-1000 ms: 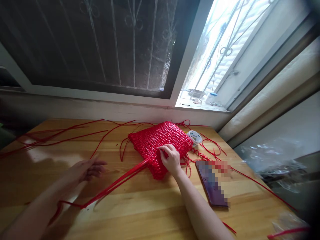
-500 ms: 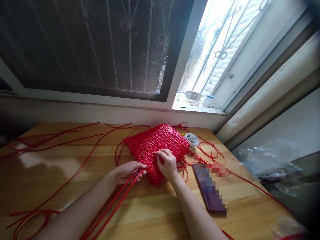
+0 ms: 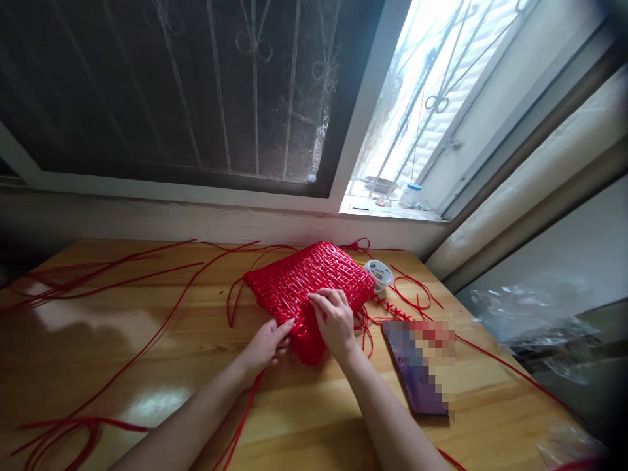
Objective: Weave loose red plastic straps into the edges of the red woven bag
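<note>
A shiny red woven bag (image 3: 294,278), made of thin plastic cord, lies tilted on the table with one corner towards me. My left hand (image 3: 267,343) is closed on its near left edge, thumb on top and fingers curled beneath. Red cords (image 3: 250,409) hang from under that hand towards the table's front. My right hand (image 3: 334,320) rests on the weave, thumb and forefinger pinched together at its surface. Whatever is between those fingertips is too small to make out.
On the wooden table (image 3: 186,386), a phone (image 3: 417,379), partly blurred out, lies to the right. Behind it stands a clear tape roll (image 3: 379,275). Loose red cords (image 3: 167,314) spread over the left side, with a coil (image 3: 73,432) at front left. Clear plastic wrapping (image 3: 540,327) sits beyond the right edge.
My left hand has shifted from the cords onto the bag's edge, and the cords hang lower below it. The right hand stays pinched on the weave, barely moved.
</note>
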The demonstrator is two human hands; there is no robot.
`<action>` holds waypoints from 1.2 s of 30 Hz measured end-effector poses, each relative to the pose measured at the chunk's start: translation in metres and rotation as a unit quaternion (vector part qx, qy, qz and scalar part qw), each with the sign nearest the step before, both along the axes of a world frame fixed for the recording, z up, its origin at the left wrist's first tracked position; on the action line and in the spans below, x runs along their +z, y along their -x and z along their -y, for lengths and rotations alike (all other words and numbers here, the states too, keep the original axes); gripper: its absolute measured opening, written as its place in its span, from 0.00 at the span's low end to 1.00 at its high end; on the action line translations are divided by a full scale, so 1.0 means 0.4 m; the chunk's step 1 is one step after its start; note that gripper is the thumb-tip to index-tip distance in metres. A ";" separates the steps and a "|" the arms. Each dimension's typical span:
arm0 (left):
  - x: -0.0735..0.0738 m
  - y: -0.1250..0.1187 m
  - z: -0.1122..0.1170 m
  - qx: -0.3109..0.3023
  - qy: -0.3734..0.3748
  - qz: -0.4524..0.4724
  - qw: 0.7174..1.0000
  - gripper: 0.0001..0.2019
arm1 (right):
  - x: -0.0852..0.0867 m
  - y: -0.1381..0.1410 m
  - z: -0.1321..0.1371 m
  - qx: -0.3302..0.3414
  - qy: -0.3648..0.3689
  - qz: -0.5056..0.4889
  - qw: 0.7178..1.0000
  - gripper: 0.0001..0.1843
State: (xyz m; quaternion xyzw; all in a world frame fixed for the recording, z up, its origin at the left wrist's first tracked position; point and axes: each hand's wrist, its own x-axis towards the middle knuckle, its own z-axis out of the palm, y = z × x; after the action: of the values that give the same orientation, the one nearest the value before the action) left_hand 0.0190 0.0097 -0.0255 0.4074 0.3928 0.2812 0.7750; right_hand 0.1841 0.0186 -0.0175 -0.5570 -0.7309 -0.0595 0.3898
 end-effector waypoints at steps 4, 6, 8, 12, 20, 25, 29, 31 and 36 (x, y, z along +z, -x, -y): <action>-0.027 -0.043 0.046 0.058 -0.009 0.053 0.997 0.19 | 0.017 -0.004 0.004 0.005 -0.022 0.012 1.000 0.10; -0.038 -0.060 0.065 0.091 -0.009 0.078 0.993 0.19 | 0.027 -0.005 0.007 0.036 -0.036 0.017 0.999 0.10; -0.043 -0.070 0.078 0.123 -0.005 0.096 0.988 0.18 | 0.036 -0.003 0.013 0.066 -0.046 0.020 0.997 0.11; -0.035 -0.075 0.087 0.157 0.011 0.126 0.979 0.18 | 0.048 0.004 0.027 0.103 -0.047 -0.010 0.994 0.11; -0.058 -0.072 0.077 0.169 -0.071 0.165 0.969 0.18 | 0.057 0.008 0.028 0.112 0.053 -0.164 0.979 0.08; -0.062 -0.073 0.078 0.164 -0.076 0.164 0.970 0.16 | 0.062 0.009 0.026 0.079 0.147 -0.261 0.951 0.04; -0.063 -0.073 0.078 0.154 -0.072 0.186 0.968 0.14 | 0.064 -0.004 0.024 0.078 0.225 -0.298 0.924 0.03; -0.069 -0.074 0.077 0.157 -0.065 0.185 0.968 0.13 | 0.066 -0.010 0.023 0.086 0.243 -0.303 0.918 0.03; -0.085 -0.075 0.072 0.175 -0.048 0.193 0.964 0.13 | 0.067 -0.011 0.024 0.104 0.249 -0.277 0.922 0.03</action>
State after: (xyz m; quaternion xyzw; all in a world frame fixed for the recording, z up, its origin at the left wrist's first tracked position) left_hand 0.0488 -0.0191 -0.0594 0.3071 0.2875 0.5044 0.7540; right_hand 0.1885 0.0089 0.0093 -0.5513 -0.6386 0.3224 0.4293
